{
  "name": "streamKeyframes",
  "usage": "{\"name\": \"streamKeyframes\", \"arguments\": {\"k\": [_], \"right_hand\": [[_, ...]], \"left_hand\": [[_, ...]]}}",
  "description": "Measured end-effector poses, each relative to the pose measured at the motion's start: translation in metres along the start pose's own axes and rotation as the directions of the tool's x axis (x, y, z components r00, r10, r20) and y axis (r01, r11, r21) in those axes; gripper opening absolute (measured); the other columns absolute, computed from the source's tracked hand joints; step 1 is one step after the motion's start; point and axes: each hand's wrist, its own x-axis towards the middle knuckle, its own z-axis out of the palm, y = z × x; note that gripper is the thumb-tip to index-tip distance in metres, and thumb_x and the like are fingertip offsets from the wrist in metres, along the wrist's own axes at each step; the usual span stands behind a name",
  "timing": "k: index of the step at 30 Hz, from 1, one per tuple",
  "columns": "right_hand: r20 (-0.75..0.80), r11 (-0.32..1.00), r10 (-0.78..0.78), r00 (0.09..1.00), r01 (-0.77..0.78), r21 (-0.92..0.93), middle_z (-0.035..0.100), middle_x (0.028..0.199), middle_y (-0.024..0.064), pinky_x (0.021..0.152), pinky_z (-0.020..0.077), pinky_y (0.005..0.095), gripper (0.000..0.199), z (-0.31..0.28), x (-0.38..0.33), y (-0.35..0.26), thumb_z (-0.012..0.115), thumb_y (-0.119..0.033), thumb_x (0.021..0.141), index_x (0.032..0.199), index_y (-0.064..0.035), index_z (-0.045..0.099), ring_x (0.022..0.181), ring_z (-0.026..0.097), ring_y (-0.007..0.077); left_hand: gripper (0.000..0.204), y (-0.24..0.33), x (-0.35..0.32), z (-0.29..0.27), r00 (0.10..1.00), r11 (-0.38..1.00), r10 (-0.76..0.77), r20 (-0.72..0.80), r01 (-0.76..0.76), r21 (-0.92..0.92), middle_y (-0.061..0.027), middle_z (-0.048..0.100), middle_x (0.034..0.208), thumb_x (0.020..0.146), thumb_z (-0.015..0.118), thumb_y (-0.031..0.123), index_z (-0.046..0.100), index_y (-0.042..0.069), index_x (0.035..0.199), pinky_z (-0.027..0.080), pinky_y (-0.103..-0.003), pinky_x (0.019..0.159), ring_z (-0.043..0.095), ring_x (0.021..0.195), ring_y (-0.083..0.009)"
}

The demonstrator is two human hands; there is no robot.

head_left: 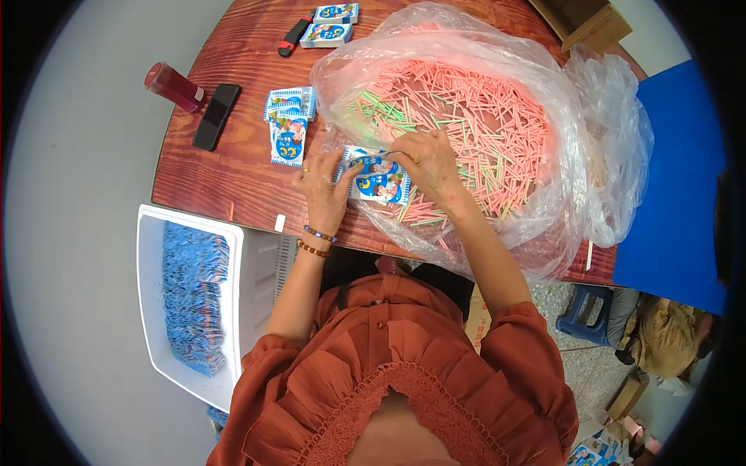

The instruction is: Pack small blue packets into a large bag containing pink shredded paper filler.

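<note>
A blue and white printed packet lies at the table's near edge, in front of a big clear plastic bag. My left hand, with two beaded bracelets at its wrist, grips the packet's left end between thumb and fingers. At the packet's upper edge, the thumb and fingers of my right hand are pinched together on it. Its fingertips are partly hidden. Many thin pink sticks fill the open plastic bag, with some green sticks among them. Several similar packets overlap on the table beyond my left hand.
A black phone and a dark red bottle stand out at the left. Farther back are a box cutter and small boxes. A white bin holds many blue packets. A blue stool is below right.
</note>
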Motion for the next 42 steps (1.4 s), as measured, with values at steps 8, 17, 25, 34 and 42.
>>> {"name": "streamKeyframes", "arguments": {"k": [8,17,25,34,42], "right_hand": [[0.333,0.375,0.310,0.891,-0.436,0.818,0.065,0.076,-0.0013,0.061,0.0462,0.0204,0.010,0.010,-0.001,-0.008,0.067,-0.010,0.087,0.091,-0.0006,0.069,0.071,0.056,0.0031],[0.308,0.207,0.423,0.852,-0.422,0.883,0.067,0.082,0.0013,0.062,0.0464,0.0188,0.015,0.019,-0.010,-0.029,0.068,-0.006,0.086,0.098,0.0024,0.068,0.071,0.058,0.0037],[0.238,0.280,0.464,0.854,-0.395,0.875,0.063,0.075,-0.0023,0.057,0.0414,0.0194,0.012,0.023,-0.016,-0.030,0.067,-0.007,0.086,0.094,0.0014,0.069,0.066,0.052,0.0019],[0.233,0.227,0.454,0.860,-0.364,0.903,0.064,0.078,-0.0012,0.058,0.0433,0.0193,0.013,0.024,-0.014,-0.033,0.066,-0.006,0.086,0.097,0.0008,0.068,0.068,0.054,0.0025],[0.229,0.214,0.505,0.832,-0.378,0.901,0.063,0.074,-0.0005,0.053,0.0446,0.0203,0.013,0.026,-0.015,-0.037,0.065,-0.008,0.088,0.098,-0.0001,0.068,0.064,0.056,0.0028]], "left_hand": [[0.012,0.007,-0.002,0.006,0.884,0.312,-0.384,0.265,0.394,-0.865,-0.0018,0.068,0.090,0.089,0.066,0.007,0.068,0.000,0.099,0.048,-0.019,0.067,0.058,0.075,-0.0038],[0.011,0.019,-0.010,-0.003,0.817,0.133,-0.498,0.290,0.403,-0.906,-0.0020,0.068,0.090,0.090,0.064,0.007,0.068,0.000,0.098,0.047,-0.021,0.069,0.059,0.077,-0.0055],[0.009,0.023,-0.011,0.011,0.794,0.086,-0.537,0.285,0.387,-0.918,-0.0015,0.067,0.089,0.091,0.064,0.008,0.068,0.001,0.094,0.047,-0.022,0.070,0.058,0.078,-0.0052],[0.008,0.027,-0.010,0.007,0.775,0.045,-0.565,0.283,0.371,-0.928,-0.0023,0.068,0.090,0.091,0.064,0.008,0.067,0.001,0.094,0.048,-0.023,0.068,0.059,0.076,-0.0061],[0.008,0.033,-0.009,0.006,0.766,0.044,-0.544,0.343,0.434,-0.900,-0.0031,0.067,0.089,0.092,0.063,0.009,0.067,0.002,0.091,0.050,-0.024,0.071,0.060,0.077,-0.0075]]}}
